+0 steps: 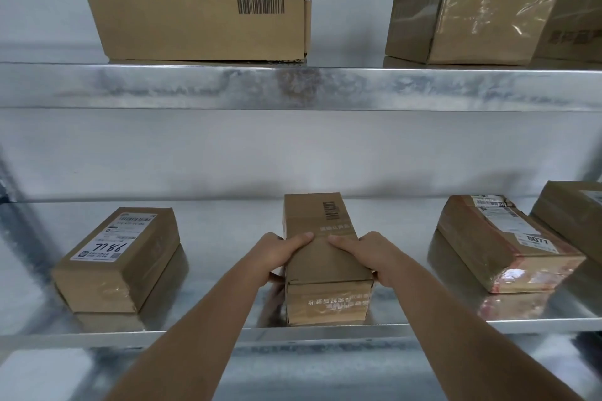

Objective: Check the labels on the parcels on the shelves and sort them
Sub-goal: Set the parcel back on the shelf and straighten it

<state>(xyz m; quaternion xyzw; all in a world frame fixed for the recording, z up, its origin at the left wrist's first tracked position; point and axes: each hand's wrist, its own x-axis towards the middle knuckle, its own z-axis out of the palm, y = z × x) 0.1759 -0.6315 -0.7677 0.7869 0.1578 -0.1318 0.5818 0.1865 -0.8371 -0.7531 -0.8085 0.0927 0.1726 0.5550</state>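
**Narrow parcel held in both hands on the lower shelf**

A narrow cardboard parcel (327, 257) is gripped from both sides on the lower shelf (208, 332). The left hand (280, 254) is curled round its left edge, thumb on top; the right hand (365, 254) is curled round its right edge the same way. No shipping label is seen on the top face, only a barcode beyond the thumbs, so the parcel would best be lifted level and turned over slowly, with the grip kept even on both sides.

To the left of the left hand a labelled parcel (120, 257) is lying flat; to the right of the right hand lies a taped parcel (501, 244). Print on the held parcel is upside down and too blurred to be read. Its underside is hidden, and the fingers are mostly hidden behind it. A box at the far right is cut off
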